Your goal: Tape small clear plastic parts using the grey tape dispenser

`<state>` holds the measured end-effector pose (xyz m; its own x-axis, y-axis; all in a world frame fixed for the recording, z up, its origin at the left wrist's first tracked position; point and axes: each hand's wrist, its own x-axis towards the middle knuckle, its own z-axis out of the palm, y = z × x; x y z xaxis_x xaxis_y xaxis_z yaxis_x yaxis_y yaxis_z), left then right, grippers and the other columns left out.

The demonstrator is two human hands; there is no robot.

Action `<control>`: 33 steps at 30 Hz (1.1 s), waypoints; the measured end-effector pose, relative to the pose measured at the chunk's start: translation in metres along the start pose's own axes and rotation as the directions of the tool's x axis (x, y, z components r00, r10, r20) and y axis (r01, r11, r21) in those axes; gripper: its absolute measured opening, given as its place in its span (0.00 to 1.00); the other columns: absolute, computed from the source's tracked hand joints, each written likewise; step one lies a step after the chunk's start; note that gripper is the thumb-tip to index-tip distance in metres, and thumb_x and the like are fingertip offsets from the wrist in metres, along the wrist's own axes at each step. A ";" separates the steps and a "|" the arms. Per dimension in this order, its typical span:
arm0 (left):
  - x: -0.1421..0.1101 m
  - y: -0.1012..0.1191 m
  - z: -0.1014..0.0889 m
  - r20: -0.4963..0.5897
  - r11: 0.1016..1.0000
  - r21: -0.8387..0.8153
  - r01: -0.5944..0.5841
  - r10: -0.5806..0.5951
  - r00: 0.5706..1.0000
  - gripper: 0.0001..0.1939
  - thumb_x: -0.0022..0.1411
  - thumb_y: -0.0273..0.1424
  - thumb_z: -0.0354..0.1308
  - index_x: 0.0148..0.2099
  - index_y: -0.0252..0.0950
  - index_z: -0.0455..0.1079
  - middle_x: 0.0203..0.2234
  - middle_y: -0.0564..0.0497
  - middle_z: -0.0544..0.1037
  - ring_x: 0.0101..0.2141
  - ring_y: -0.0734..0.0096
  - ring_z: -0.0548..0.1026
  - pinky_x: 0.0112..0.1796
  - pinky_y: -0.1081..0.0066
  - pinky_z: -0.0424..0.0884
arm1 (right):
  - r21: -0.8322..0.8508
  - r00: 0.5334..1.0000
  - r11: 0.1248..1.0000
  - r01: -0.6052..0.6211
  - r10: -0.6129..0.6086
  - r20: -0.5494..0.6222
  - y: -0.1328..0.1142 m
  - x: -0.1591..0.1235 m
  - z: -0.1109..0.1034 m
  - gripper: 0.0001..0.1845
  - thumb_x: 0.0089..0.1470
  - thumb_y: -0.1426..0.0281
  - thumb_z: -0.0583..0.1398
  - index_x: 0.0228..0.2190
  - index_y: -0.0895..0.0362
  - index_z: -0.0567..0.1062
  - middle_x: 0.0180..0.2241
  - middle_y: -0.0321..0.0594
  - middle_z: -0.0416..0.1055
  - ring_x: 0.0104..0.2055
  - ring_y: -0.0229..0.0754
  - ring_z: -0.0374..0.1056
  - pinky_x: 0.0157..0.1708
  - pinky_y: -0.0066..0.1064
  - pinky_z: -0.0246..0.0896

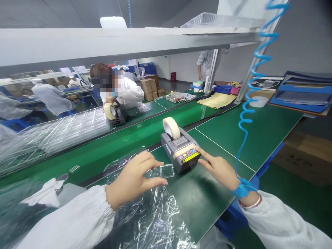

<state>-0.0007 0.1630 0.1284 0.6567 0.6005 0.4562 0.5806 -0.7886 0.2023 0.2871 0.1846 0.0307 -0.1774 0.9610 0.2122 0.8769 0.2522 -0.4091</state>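
Observation:
My left hand (137,176) holds a small clear rectangular piece (167,171) with a pale frame, its thumb and forefinger at the near edge. Just beyond that piece is a grey tape dispenser (168,147) with a roll of cream tape (171,128) on top and a row of coloured buttons on its front. At the right end of those buttons rests the outstretched forefinger of my right hand (218,169), which holds nothing. A blue wrist strap (242,188) circles my right wrist. Crumpled clear plastic film (155,214) lies under my left forearm.
A coiled blue cord (246,117) hangs down to my right wrist. Behind a green conveyor belt (140,133), a co-worker (129,90) sits at another tape dispenser (120,116). Clear trays (70,131) stand far left. A shelf (129,45) spans overhead; blue folders (303,93) lie right.

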 end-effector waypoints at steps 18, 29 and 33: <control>-0.011 -0.004 0.018 -0.020 0.999 0.017 -0.041 0.042 0.999 0.19 0.52 0.43 0.59 0.39 0.33 0.68 0.24 0.53 0.68 0.26 0.73 0.66 0.26 0.73 0.65 | 0.859 0.955 0.417 -0.297 0.108 0.277 0.005 0.005 0.037 0.18 0.46 0.55 0.60 0.24 0.58 0.66 0.17 0.25 0.50 0.17 0.28 0.43 0.17 0.25 0.36; -0.009 -0.001 0.035 -0.114 0.992 0.055 -0.112 0.118 0.987 0.19 0.53 0.44 0.58 0.38 0.32 0.67 0.22 0.52 0.68 0.25 0.72 0.65 0.25 0.72 0.64 | 0.953 0.949 0.025 -0.301 0.103 0.297 -0.074 -0.030 -0.007 0.17 0.44 0.58 0.63 0.23 0.58 0.66 0.12 0.21 0.45 0.15 0.26 0.37 0.16 0.26 0.30; -0.009 0.001 0.035 -0.129 0.990 0.074 -0.119 0.128 0.983 0.19 0.53 0.44 0.59 0.38 0.32 0.68 0.22 0.53 0.68 0.25 0.72 0.65 0.26 0.72 0.63 | 0.952 0.952 0.058 -0.299 0.086 0.294 -0.094 -0.029 -0.005 0.16 0.46 0.59 0.62 0.23 0.58 0.67 0.13 0.22 0.46 0.15 0.27 0.38 0.16 0.25 0.31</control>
<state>0.0109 0.1608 0.0940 0.6581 0.4723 0.5864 0.5322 -0.8427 0.0814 0.2120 0.1325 0.0673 -0.2244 0.9699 -0.0943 -0.3213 -0.1650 -0.9325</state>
